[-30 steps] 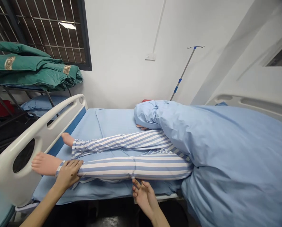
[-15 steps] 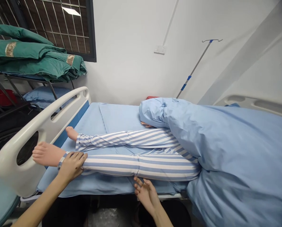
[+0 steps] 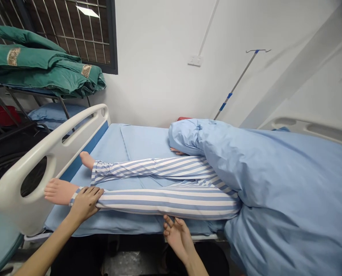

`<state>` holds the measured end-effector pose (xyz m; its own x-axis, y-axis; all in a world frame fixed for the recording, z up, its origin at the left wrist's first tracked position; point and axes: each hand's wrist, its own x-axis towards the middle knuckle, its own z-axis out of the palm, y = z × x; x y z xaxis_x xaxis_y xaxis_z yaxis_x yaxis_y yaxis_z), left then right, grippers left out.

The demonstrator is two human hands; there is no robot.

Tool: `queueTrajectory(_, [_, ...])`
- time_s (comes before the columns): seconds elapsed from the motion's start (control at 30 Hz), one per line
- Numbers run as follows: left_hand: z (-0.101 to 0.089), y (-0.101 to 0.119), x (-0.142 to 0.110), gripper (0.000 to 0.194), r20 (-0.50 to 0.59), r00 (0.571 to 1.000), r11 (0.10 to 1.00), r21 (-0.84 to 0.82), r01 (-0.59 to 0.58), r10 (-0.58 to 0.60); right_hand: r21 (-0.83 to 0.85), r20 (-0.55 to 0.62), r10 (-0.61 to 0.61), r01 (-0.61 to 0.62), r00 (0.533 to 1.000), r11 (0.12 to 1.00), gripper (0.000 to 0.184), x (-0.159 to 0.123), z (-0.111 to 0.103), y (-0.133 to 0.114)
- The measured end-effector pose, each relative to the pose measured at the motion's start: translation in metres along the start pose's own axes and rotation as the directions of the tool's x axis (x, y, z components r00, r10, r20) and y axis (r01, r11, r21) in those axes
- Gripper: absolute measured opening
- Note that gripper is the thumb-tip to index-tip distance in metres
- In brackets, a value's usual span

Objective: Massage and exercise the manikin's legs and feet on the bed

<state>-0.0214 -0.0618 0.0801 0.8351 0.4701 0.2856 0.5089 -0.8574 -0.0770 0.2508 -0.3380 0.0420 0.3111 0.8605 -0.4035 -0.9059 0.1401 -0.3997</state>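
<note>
Head view: near foot (image 3: 61, 191) lower, left hand (image 3: 87, 200) still on leg (image 3: 159, 200).

Text: none readable | labels, brands: none readable | numbers, signs: none readable

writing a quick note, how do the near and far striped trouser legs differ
The near trouser leg looks fairly smooth; the far trouser leg is more wrinkled, especially toward its cuff. The left grip lies on the near trouser leg's lower end; no grip touches the far trouser leg. Both have blue-and-white stripes.
</note>
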Motion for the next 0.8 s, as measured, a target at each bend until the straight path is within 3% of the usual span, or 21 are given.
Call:
queueTrajectory(0.27, [-0.001, 0.004, 0.005, 0.037, 0.094, 0.995, 0.999, 0.050, 0.009, -0.014, 0.009, -0.066, 0.020, -0.019, 0.998, 1.000, 0.013, 0.018, -0.021, 0.014])
queueTrajectory(0.53, [-0.055, -0.007, 0.036, 0.036, 0.084, 0.995, 0.990, 0.124, -0.066, 0.056, 0.009, 0.006, -0.039, 0.039, 0.999, 0.999, 0.012, 0.010, 0.003, 0.006])
queueTrajectory(0.63, [-0.045, -0.002, 0.030, 0.037, 0.100, 0.995, 0.989, 0.140, -0.041, 0.027, 0.022, -0.010, -0.034, 0.034, 0.999, 0.999, 0.012, 0.011, 0.000, 0.008])
queueTrajectory(0.8, [-0.002, 0.014, 0.006, 0.042, 0.167, 0.985, 0.993, 0.116, 0.031, -0.050, 0.031, -0.076, 0.016, -0.014, 0.997, 0.999, 0.016, 0.017, -0.028, 0.016])
